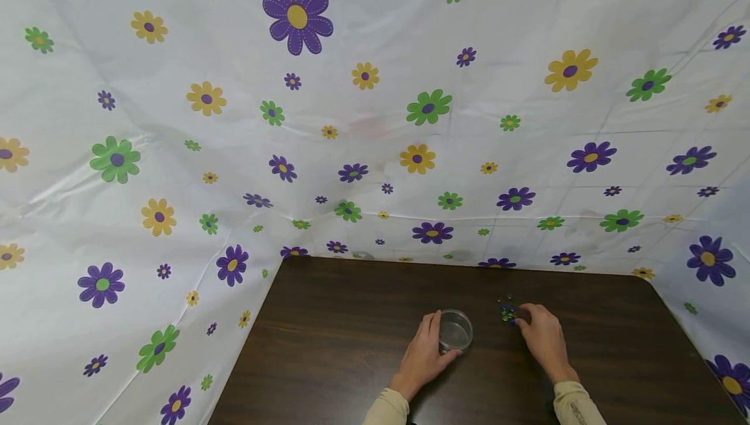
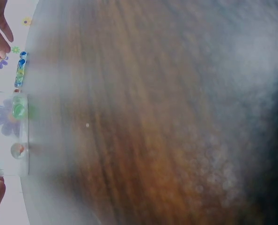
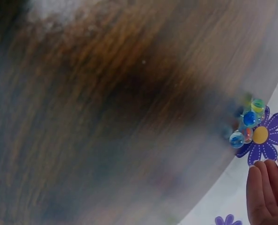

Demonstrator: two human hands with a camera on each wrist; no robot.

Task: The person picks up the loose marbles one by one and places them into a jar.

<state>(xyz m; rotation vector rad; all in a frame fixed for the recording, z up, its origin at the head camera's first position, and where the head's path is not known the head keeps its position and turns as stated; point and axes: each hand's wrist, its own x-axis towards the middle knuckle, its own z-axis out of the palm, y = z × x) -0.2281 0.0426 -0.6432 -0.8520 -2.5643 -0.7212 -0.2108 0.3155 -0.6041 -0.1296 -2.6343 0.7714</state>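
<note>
My left hand [image 1: 424,355] grips the side of a round clear container [image 1: 456,330] on the table, thumb and fingers curled round it. In the left wrist view, a green marble [image 2: 18,111] and a clear-orange marble [image 2: 18,150] show within the clear container's outline; whether they lie inside or behind it I cannot tell. A cluster of blue, green and yellow glass marbles [image 1: 506,314] lies on the table to the right. Beside it is my right hand [image 1: 545,340], thumb and forefinger apart at the cluster's edge. In the right wrist view, its fingers [image 3: 256,190] are fairly straight, near a blue marble [image 3: 250,118].
The dark wood-look table [image 1: 328,334] reaches back to a white sheet [image 1: 363,34] printed with purple, green and yellow flowers, which hangs behind and at both sides. Several marbles lie close to each other, with small orange-tinted ones [image 1: 500,299] just behind the cluster.
</note>
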